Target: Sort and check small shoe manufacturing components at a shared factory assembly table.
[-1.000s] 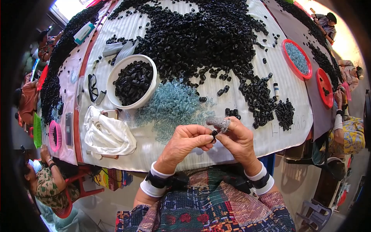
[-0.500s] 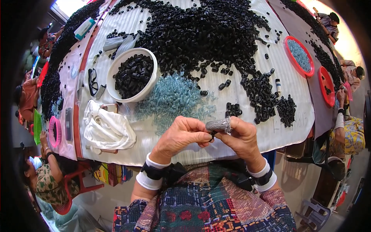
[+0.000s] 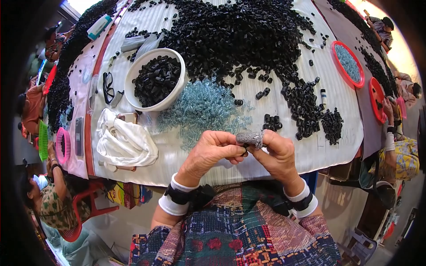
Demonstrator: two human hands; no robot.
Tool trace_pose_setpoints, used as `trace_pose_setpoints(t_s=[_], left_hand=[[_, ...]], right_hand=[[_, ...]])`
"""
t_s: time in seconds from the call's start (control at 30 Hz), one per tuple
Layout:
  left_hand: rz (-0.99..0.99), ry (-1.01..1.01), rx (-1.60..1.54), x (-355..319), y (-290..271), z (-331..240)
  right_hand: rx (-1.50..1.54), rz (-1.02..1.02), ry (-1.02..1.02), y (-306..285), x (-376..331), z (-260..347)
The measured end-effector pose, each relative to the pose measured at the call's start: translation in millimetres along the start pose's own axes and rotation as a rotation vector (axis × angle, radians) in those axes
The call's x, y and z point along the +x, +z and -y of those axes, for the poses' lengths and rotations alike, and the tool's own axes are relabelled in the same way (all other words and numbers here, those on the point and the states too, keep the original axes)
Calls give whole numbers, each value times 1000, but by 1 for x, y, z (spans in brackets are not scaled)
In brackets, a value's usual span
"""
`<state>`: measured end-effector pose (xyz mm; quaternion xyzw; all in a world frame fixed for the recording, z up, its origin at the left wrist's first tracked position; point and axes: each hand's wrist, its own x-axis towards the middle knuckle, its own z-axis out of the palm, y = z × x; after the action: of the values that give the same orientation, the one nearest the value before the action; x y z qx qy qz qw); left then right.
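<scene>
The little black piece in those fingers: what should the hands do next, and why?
Perhaps a gentle press with the right hand on the black piece: the left hand pinches it, and the right hand's gray finger cover is close beside it. Fingers hide most of it, so I'm unsure.

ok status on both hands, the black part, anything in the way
Left hand and right hand pinching small black part. Grey finger sleeve partly hides it. Translucent pale-blue pieces heaped beyond hands.
</scene>
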<state>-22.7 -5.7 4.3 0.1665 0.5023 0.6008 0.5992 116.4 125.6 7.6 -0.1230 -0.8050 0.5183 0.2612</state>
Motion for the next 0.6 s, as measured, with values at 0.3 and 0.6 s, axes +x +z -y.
trace_pose_setpoints(t_s=[0.3, 0.6], left_hand=[[-103, 27, -250, 6, 7, 8], [-101, 61, -270, 8, 8, 16]], right_hand=[[-102, -50, 8, 2, 1, -2], [-258, -24, -174, 16, -4, 2]])
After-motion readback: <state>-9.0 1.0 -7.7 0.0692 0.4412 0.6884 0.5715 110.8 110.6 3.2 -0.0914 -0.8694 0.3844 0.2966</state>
